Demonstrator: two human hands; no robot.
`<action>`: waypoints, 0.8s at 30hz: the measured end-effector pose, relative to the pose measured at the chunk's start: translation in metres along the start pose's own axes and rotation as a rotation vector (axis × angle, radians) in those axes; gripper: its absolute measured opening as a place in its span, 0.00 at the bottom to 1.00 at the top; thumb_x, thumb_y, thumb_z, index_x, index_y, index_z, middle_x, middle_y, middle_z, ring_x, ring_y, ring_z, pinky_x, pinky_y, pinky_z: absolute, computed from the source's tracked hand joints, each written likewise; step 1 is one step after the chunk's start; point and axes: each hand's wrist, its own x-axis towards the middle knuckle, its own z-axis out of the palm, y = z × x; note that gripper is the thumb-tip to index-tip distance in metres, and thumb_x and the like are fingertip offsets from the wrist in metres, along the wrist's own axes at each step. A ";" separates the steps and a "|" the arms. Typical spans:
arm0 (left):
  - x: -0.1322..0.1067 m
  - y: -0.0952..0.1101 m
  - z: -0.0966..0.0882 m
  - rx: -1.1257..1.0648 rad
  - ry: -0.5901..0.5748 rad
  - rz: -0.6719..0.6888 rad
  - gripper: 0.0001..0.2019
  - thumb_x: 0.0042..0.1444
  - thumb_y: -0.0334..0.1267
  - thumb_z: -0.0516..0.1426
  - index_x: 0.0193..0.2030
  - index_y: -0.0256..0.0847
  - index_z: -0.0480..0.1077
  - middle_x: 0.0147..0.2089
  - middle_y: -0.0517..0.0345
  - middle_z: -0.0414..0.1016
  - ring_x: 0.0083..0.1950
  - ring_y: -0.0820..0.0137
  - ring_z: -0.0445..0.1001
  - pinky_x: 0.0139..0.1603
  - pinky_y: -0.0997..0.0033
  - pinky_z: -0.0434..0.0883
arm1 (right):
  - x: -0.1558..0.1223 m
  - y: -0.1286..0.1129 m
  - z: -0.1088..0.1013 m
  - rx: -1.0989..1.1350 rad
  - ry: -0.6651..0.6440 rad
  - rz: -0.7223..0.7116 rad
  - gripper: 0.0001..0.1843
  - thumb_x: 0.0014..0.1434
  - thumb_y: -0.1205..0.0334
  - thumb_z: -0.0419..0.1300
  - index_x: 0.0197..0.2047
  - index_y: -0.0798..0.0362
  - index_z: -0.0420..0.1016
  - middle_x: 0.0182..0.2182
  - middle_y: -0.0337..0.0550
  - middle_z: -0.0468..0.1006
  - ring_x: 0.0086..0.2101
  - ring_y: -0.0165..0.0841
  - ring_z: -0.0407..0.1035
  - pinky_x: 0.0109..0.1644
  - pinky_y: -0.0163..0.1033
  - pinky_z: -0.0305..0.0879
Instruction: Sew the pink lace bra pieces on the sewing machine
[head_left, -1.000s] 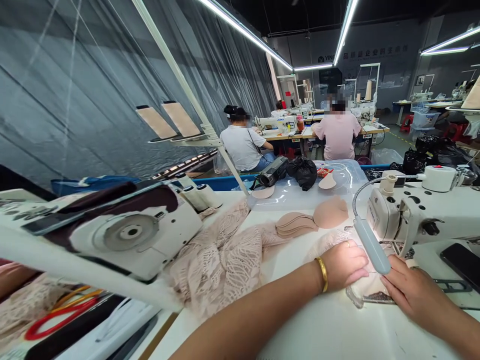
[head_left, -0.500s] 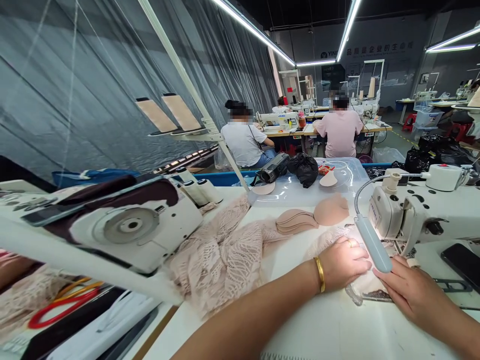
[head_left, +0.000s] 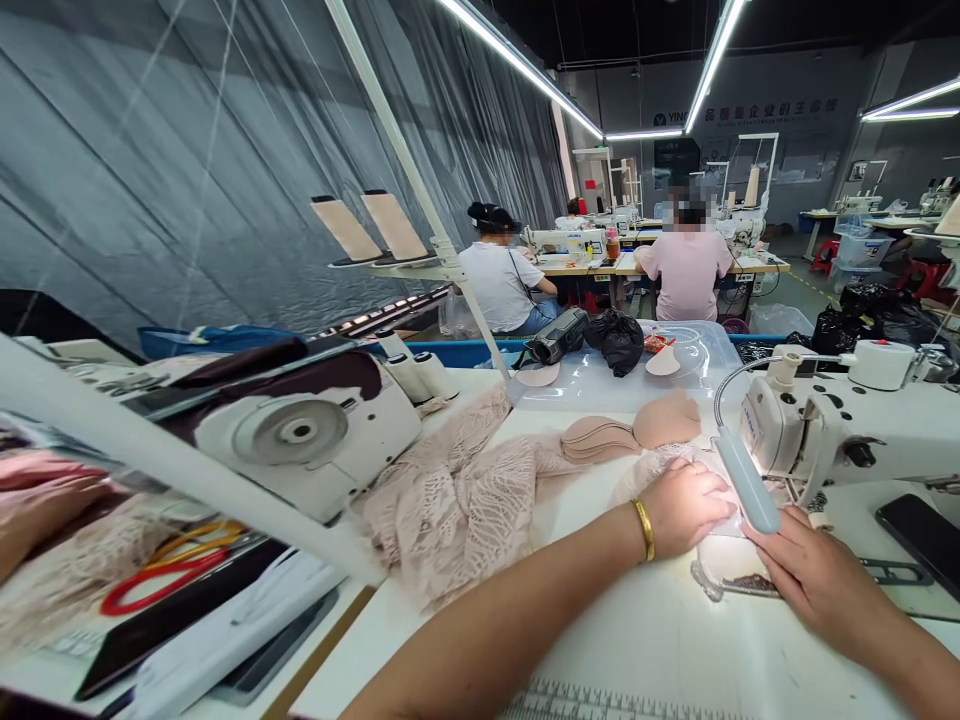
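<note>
My left hand [head_left: 686,505], with a gold bangle and a ring, lies curled on a pale lace piece [head_left: 724,555] beside the sewing machine [head_left: 840,425]. My right hand [head_left: 806,575] rests flat on the same piece from the right, fingers stretched toward the needle area. The machine's flexible lamp [head_left: 745,480] hangs over both hands and hides the fingertips. A heap of beige lace fabric [head_left: 457,495] lies to the left. Stacked beige bra cups [head_left: 600,438] sit behind my left hand.
A second white machine [head_left: 300,430] stands at left with thread cones [head_left: 409,375]. Red-handled scissors [head_left: 161,575] lie near the left edge. A black phone [head_left: 919,535] lies at right. A clear bin lid [head_left: 675,365] holds black bags. Two people sit sewing farther back.
Both hands have slid the lace piece slightly away from me, toward the machine. My view has shifted a little to the left.
</note>
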 end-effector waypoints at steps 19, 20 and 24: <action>-0.090 0.149 -0.018 -2.150 0.344 -0.784 0.33 0.50 0.65 0.70 0.47 0.35 0.80 0.47 0.42 0.81 0.46 0.62 0.80 0.54 0.63 0.73 | -0.019 -0.111 0.026 1.115 0.275 0.752 0.24 0.59 0.40 0.68 0.53 0.42 0.78 0.29 0.35 0.74 0.30 0.34 0.70 0.36 0.37 0.69; -0.086 0.148 -0.018 -2.167 0.561 -0.837 0.31 0.49 0.61 0.72 0.46 0.34 0.80 0.48 0.41 0.81 0.47 0.62 0.80 0.56 0.62 0.73 | -0.027 -0.116 0.029 1.084 0.269 0.747 0.23 0.59 0.39 0.68 0.51 0.43 0.80 0.29 0.36 0.76 0.30 0.35 0.71 0.36 0.37 0.71; -0.072 0.138 -0.023 -2.111 0.998 -0.916 0.28 0.45 0.46 0.76 0.51 0.35 0.79 0.49 0.43 0.83 0.50 0.56 0.80 0.55 0.59 0.74 | -0.041 -0.130 0.029 0.943 0.205 0.677 0.23 0.61 0.37 0.64 0.51 0.43 0.83 0.35 0.41 0.82 0.37 0.40 0.77 0.42 0.38 0.76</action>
